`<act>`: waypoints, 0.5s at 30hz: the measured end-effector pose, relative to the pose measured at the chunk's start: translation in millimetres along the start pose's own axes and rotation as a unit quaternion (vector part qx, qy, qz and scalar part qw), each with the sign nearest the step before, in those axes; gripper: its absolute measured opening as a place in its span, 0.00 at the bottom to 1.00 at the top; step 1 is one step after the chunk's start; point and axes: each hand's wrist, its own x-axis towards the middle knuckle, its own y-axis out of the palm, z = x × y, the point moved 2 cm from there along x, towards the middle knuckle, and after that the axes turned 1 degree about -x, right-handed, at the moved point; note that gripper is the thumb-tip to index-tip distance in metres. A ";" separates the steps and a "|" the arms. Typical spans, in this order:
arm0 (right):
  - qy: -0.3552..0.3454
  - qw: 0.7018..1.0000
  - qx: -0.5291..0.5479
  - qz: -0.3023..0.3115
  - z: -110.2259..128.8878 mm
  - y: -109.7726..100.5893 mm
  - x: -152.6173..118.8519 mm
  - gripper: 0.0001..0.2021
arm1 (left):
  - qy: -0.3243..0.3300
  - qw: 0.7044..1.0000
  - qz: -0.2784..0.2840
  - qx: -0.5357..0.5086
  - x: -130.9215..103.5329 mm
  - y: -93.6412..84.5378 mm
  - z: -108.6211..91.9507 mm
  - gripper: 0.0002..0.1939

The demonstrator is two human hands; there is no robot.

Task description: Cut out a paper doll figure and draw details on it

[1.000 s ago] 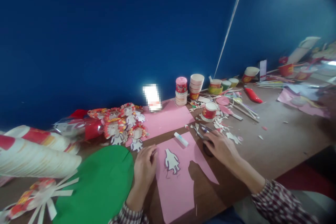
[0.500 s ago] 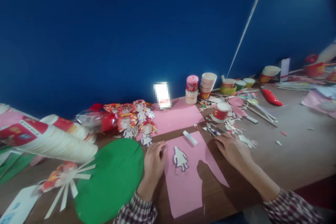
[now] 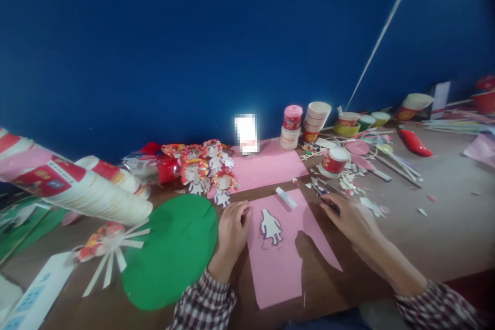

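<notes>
Beside the top left corner of a pink paper sheet [image 3: 275, 273] rests my left hand [image 3: 233, 229], its fingers curled in at the sheet's edge. On the sheet lie a white paper doll body [image 3: 271, 227] with a dark outline and a glue stick [image 3: 286, 198]. To the right of the sheet, my right hand [image 3: 353, 219] has its fingers closed around a slim pen [image 3: 334, 207] with a dark end. The pen's tip lies low over the table among paper scraps, and its far part is hard to make out.
A green paper oval [image 3: 170, 252] and a leaning stack of paper cups [image 3: 104, 201] lie on the left. Several paper dolls [image 3: 212, 157] sit behind my left hand. Cups [image 3: 335, 161], white scraps [image 3: 350, 181] and sticks [image 3: 402, 167] cover the back right by the blue wall [image 3: 154, 51].
My right hand has closed on the pen and its dark end now shows between the fingers. My left hand stays by the pink sheet. The whole view has shifted slightly.
</notes>
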 end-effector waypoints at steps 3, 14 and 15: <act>-0.035 0.998 0.051 0.030 19.3 -1.9 3.7 0.11 | -0.005 1.000 -0.007 -0.002 0.4 -0.3 -0.4 0.08; -0.099 0.993 0.034 0.056 79.0 16.6 22.1 0.12 | -0.010 1.000 -0.021 -0.011 0.1 -0.6 -0.9 0.08; -0.099 0.993 0.039 0.058 79.2 18.5 21.4 0.12 | -0.010 1.000 -0.020 -0.010 -0.1 -0.3 -0.6 0.08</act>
